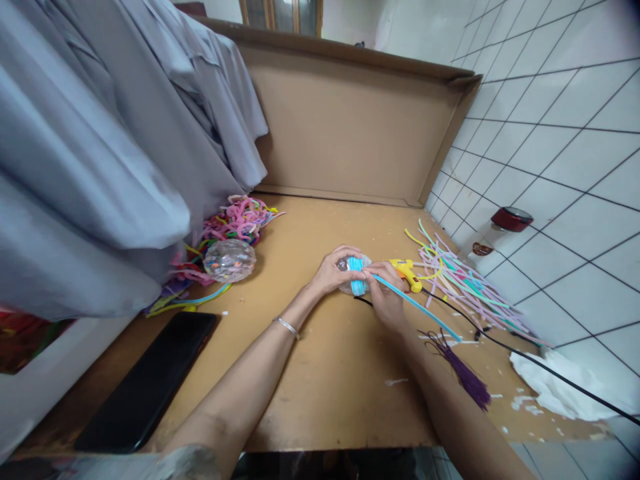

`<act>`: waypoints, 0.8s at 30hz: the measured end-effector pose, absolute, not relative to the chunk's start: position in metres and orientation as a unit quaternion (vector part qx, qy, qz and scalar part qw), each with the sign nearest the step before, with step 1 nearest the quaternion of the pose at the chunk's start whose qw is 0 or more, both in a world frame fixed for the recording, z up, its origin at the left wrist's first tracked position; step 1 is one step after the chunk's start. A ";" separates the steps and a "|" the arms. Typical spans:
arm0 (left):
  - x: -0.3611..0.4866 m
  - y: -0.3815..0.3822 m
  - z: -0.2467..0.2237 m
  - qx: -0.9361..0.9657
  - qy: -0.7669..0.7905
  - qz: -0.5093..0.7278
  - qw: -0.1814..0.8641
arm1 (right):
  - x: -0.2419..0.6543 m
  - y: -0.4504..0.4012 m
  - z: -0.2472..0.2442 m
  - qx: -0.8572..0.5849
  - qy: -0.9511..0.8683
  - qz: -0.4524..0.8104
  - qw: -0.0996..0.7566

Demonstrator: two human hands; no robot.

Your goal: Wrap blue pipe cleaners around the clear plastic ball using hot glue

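Observation:
Near the middle of the table, my left hand (334, 270) wraps round a small clear plastic piece (344, 285) banded with blue pipe cleaner (357, 277). My right hand (387, 297) pinches the blue strand at the band's right side. The strand's loose end (435, 320) stretches down to the right, over my right wrist. Just beyond my right hand lies a yellow glue gun (407, 273), its black cord running to the lower right.
Tangled pink pipe cleaners (245, 220) and a clear round container (230, 261) sit left, above a black phone (150, 380). Right are loose pipe cleaners (465, 280), a red-lidded jar (493, 237), a purple bundle (465, 377) and white tissue (560, 387). Cardboard (350, 127) stands behind; grey cloth (100, 153) hangs left.

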State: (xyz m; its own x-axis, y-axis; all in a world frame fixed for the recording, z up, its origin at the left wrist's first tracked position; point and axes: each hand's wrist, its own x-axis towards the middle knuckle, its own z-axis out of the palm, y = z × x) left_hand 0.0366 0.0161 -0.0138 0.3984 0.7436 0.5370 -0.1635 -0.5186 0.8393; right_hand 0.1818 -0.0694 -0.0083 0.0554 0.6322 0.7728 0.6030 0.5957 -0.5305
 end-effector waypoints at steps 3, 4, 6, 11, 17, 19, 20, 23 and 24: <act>0.037 0.017 -0.014 0.710 0.197 0.509 0.445 | 0.182 -0.070 -0.008 -0.449 -0.687 0.013 0.571; 0.037 0.017 -0.014 0.711 0.193 0.509 0.444 | 0.182 -0.070 -0.008 -0.450 -0.687 0.012 0.570; 0.037 0.016 -0.014 0.710 0.190 0.511 0.446 | 0.181 -0.069 -0.008 -0.454 -0.686 0.009 0.569; 0.038 0.012 -0.014 0.683 0.223 0.502 0.482 | 0.181 -0.069 -0.007 -0.453 -0.684 0.011 0.571; 0.038 0.013 -0.015 0.699 0.208 0.502 0.465 | 0.181 -0.069 -0.007 -0.454 -0.677 0.016 0.579; 0.037 0.013 -0.014 0.709 0.203 0.497 0.458 | 0.181 -0.068 -0.007 -0.450 -0.677 0.015 0.582; 0.036 0.013 -0.013 0.714 0.203 0.492 0.455 | 0.181 -0.068 -0.007 -0.447 -0.679 0.013 0.582; 0.034 0.014 -0.012 0.729 0.212 0.474 0.446 | 0.181 -0.069 -0.006 -0.446 -0.685 0.009 0.576; 0.033 0.014 -0.012 0.733 0.215 0.469 0.443 | 0.181 -0.070 -0.006 -0.446 -0.687 0.009 0.574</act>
